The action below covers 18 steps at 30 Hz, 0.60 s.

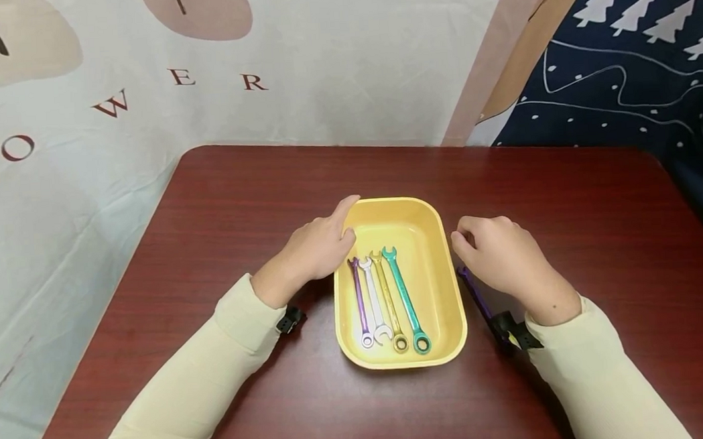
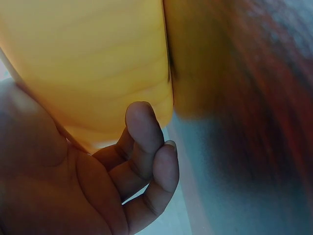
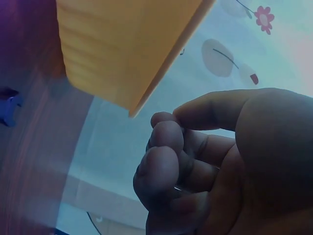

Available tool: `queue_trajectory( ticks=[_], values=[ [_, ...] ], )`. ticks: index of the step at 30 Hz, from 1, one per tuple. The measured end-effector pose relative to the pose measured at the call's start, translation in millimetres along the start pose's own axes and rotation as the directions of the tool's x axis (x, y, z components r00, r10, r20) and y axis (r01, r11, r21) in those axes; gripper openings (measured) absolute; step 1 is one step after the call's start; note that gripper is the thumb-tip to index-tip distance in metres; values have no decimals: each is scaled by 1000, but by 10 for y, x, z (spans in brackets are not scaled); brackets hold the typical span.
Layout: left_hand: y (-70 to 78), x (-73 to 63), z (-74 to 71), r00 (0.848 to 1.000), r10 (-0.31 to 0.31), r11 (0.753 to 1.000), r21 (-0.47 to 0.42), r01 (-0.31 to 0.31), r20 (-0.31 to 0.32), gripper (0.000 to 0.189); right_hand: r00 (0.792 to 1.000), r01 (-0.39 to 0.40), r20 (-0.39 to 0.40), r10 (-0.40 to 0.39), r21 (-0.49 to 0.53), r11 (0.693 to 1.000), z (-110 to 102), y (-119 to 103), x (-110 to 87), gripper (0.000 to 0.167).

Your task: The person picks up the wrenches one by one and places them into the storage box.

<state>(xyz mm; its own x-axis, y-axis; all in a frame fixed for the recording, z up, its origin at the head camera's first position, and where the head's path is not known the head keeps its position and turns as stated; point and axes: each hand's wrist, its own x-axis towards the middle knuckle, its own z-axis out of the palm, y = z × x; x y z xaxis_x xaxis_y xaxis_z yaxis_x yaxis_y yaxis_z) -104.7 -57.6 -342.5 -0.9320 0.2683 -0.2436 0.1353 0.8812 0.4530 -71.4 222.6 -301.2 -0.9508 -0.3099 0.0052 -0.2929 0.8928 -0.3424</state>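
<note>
A yellow tray (image 1: 450, 287) sits on the table with several combination wrenches side by side in it: a purple wrench (image 1: 359, 299), a silver wrench (image 1: 372, 299), a gold wrench (image 1: 386, 298) and a green wrench (image 1: 403, 293). My left hand (image 1: 320, 248) holds the tray's left rim, thumb over the edge and index finger stretched along it. In the left wrist view, its other fingers curl beside the outer wall. Right of the tray, my right hand (image 1: 505, 257) has loosely curled fingers and holds nothing. Another purple wrench (image 1: 473, 291) lies under it, partly hidden by the wrist strap.
The dark red wooden table (image 1: 253, 192) reaches back to a white printed cloth (image 1: 348, 65). A navy cloth with white trees (image 1: 621, 89) hangs at the back right. Black straps are on both wrists.
</note>
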Motion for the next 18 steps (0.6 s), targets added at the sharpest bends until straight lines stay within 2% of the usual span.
queue_trajectory(
  ticks=[5,14,18],
  values=[
    [-2,9,10,1000,0,1000,-7,0,2,61,1000,-14,17,15,-4,1000,15,38,12,27],
    [7,2,-1,1000,1,1000,2,-1,3,62,986,-57,151,65,-53,997,6,112,35,33],
    [7,5,2,1000,-1,1000,4,1,10,62,980,-69,182,79,-59,996,25,139,42,35]
  ],
)
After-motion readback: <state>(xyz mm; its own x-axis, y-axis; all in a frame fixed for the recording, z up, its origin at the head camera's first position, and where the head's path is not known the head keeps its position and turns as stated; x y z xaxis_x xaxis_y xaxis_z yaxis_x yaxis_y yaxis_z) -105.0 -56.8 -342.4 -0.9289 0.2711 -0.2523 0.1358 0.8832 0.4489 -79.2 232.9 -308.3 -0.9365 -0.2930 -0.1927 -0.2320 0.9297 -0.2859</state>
